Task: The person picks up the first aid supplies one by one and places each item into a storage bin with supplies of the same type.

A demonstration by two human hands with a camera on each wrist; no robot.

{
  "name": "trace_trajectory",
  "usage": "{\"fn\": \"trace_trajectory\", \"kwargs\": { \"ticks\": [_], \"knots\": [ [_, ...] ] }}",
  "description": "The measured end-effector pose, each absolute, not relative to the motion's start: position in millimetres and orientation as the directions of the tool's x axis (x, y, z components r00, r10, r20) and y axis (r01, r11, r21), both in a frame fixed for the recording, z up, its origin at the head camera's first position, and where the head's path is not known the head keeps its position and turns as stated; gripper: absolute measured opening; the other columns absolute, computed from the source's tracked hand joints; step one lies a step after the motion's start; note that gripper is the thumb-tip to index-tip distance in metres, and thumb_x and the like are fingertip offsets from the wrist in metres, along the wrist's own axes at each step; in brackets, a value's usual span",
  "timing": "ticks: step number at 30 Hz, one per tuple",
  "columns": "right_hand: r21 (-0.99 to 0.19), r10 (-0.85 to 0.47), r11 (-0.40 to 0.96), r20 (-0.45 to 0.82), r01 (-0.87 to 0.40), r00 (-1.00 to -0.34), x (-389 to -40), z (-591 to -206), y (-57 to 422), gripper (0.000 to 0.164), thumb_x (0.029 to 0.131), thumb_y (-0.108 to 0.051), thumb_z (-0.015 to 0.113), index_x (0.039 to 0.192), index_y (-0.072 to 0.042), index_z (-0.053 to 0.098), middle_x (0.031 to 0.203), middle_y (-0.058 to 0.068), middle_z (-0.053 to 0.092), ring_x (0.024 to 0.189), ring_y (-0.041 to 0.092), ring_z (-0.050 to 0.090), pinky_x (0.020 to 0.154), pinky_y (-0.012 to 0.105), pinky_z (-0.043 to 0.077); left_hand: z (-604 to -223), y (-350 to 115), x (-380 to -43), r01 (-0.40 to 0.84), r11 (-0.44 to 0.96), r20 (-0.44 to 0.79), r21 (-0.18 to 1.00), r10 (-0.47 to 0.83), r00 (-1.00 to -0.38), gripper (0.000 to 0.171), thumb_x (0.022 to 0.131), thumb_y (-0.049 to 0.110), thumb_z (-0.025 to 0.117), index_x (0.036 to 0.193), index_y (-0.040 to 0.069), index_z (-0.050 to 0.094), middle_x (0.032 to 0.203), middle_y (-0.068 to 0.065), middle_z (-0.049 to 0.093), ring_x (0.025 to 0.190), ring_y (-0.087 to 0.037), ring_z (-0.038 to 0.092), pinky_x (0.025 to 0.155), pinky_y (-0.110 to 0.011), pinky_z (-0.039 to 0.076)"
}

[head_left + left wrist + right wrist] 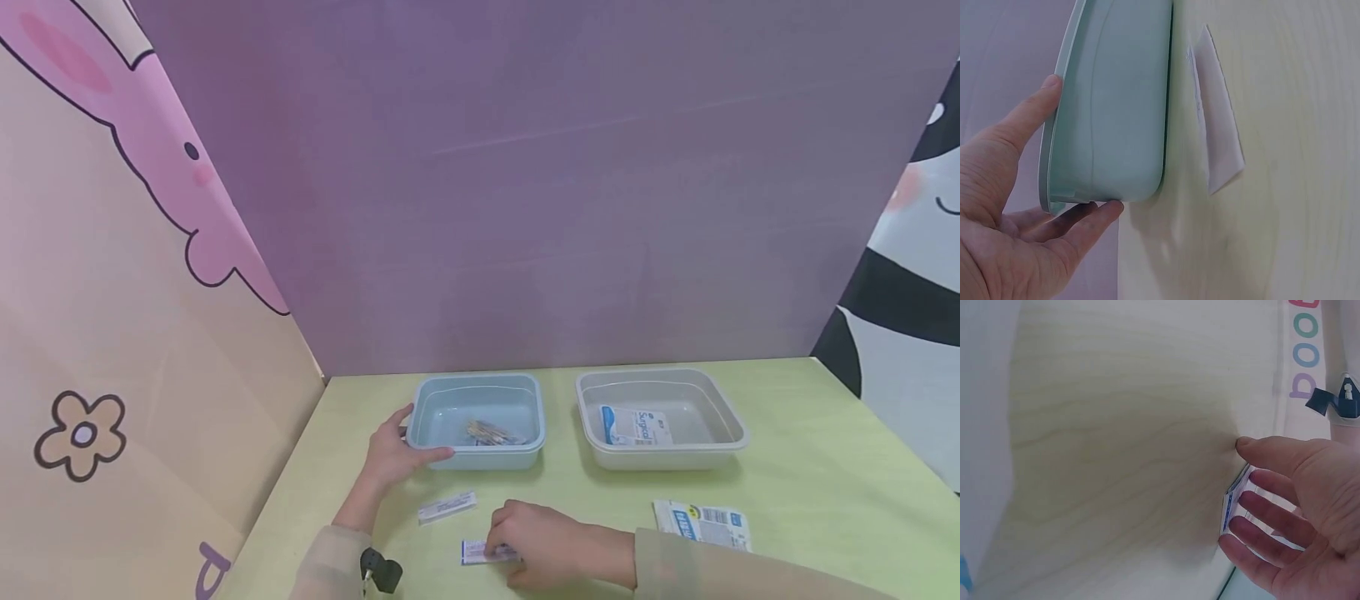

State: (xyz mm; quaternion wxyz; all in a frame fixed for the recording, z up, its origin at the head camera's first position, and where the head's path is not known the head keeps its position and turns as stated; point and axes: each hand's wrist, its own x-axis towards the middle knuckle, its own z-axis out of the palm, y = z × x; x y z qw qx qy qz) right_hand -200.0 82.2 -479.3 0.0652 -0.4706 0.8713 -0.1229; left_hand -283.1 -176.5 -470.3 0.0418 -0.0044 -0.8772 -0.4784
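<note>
My left hand (396, 454) holds the left front corner of a light blue plastic basin (474, 459). In the left wrist view its thumb lies on the basin's rim and the other fingers touch the side wall. My right hand (543, 543) is over a small flat white packet with purple-blue edges (473, 552) on the table. Its fingers touch the packet, while the thumb is apart from it in the right wrist view; the hand hides part of the packet. Between the basin and this packet lies a folded white packet (447, 507). A bundle of cotton swabs (489, 432) lies in the basin.
A grey-white plastic basin (667, 458) stands to the right, with a blue and white packet marked "Surgical" (637, 426) inside. Another blue and white packet (708, 525) lies in front of it, partly behind my right sleeve. A purple wall panel (555, 208) closes the table's back.
</note>
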Motion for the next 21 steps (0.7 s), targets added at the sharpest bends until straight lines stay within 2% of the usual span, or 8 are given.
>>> {"fn": "trace_trajectory", "kwargs": {
  "ticks": [8,15,21],
  "knots": [
    [-0.291,-0.824,0.537,0.019,-0.792,-0.566,-203.7,-481.6,82.9,0.023,0.081,-0.013,0.091,0.101,-0.022,0.084,0.101,-0.015,0.074,0.097,-0.006,0.063,0.092,0.015,0.054,-471.6,-175.9,-284.0,0.048,0.541,0.075,0.840,-0.028,-0.997,0.113,0.070,0.031,0.101,0.161,-0.001,0.041,0.141,-0.034,0.063,0.123,-0.044,0.069,0.093,-0.049,0.062],
    [-0.301,-0.834,0.514,0.046,-0.803,-0.550,-202.1,-477.8,83.3,0.023,0.080,-0.008,0.090,0.099,-0.018,0.082,0.095,-0.012,0.075,0.090,-0.008,0.063,0.084,0.010,0.052,-471.4,-175.6,-283.1,0.039,0.559,0.076,0.828,-0.043,-0.996,0.113,0.069,0.032,0.102,0.160,0.000,0.042,0.135,-0.031,0.067,0.118,-0.040,0.070,0.089,-0.045,0.062],
    [-0.322,-0.834,0.496,0.082,-0.807,-0.545,-201.6,-475.6,86.5,0.031,0.075,0.000,0.087,0.100,-0.018,0.081,0.096,-0.012,0.073,0.090,-0.007,0.061,0.082,0.008,0.051,-472.5,-176.5,-283.3,0.034,0.568,0.073,0.823,-0.047,-0.996,0.114,0.070,0.034,0.102,0.161,0.000,0.041,0.134,-0.030,0.068,0.117,-0.040,0.071,0.088,-0.045,0.062]
  ]
}}
